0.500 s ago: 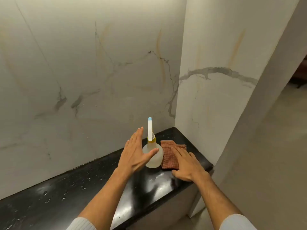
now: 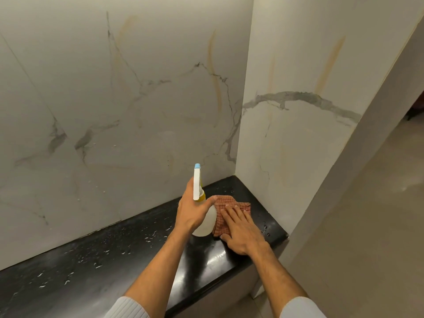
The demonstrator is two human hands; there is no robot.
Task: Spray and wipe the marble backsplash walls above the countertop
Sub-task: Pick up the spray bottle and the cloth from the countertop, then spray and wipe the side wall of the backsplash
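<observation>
Since half a second ago the left hand [image 2: 193,211] has closed from an open palm around the neck of the translucent plastic spray bottle [image 2: 204,222], thumb across its yellow collar, while the bottle stands on the glossy black speckled countertop [image 2: 96,267]. Right hand [image 2: 241,230] lies flat, fingers spread, pressing the woven orange-checked cloth [image 2: 226,211] just beside the bottle. Behind rise smooth white marble backsplash walls [image 2: 137,106] with grey veins and rusty streaks.

Countertop [image 2: 96,269] left of the spray bottle [image 2: 205,222] lies open; side wall [image 2: 298,157] blocks the right.
</observation>
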